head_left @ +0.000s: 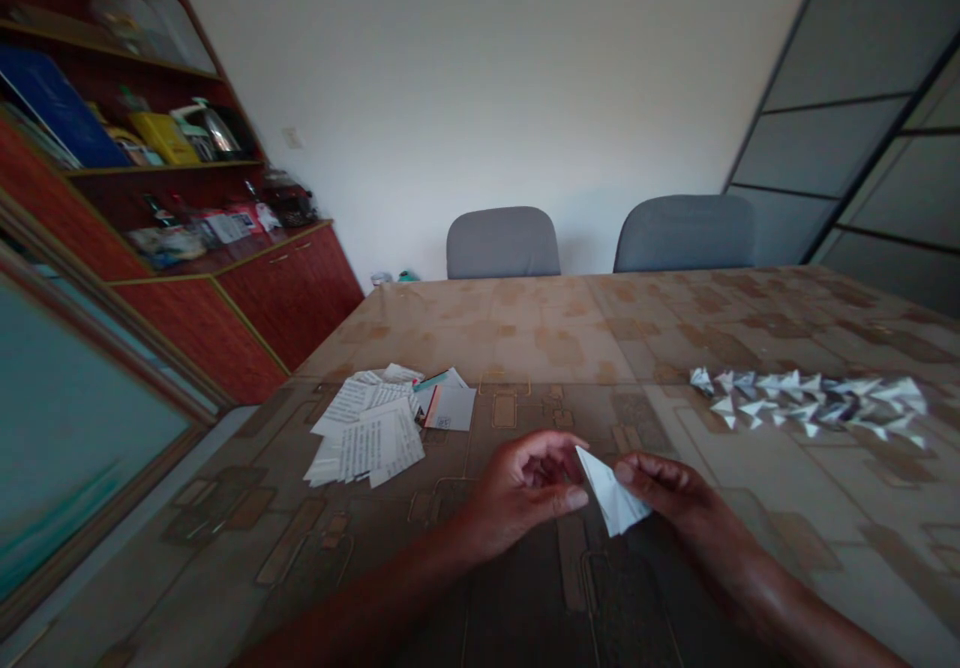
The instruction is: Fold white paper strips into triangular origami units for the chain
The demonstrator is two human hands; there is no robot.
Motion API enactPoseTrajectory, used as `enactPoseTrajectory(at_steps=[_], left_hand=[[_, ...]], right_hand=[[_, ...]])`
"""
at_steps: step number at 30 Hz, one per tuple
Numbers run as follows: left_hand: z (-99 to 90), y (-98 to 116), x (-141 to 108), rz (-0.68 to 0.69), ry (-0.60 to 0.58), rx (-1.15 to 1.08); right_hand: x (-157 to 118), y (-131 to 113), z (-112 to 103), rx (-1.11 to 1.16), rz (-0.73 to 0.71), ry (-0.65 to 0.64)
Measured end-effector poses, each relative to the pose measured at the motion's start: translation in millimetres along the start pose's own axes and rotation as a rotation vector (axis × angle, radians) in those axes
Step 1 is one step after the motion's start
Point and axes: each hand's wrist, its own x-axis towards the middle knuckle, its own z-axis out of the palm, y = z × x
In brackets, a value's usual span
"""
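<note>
A small folded piece of white paper [611, 493], roughly triangular with creases, is held up above the table. My right hand [671, 496] pinches its right side between thumb and fingers. On the other side, my left hand [534, 478] is curved with thumb and fingers apart; its index fingertip lies at the paper's upper corner, and whether it touches is unclear. To the left on the table lies a loose pile of printed paper slips [375, 433]. At the right, folded paper pieces [806, 403] stand in rows, small and pointed.
The table [450, 323] has a patterned brown cover. Two grey chairs [502, 243] stand behind its far edge, against a white wall. On the left is a red-brown cabinet [292, 293] with bottles, a kettle and boxes on its shelves.
</note>
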Motion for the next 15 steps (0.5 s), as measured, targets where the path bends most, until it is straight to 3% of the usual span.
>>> enactPoseTrajectory(at_steps=[15], left_hand=[[2.2,-7.8,-1.6,-0.019,0.041,0.003]], right_hand=[[-4.2,3.7,7.5,0.035,0.033,0.006]])
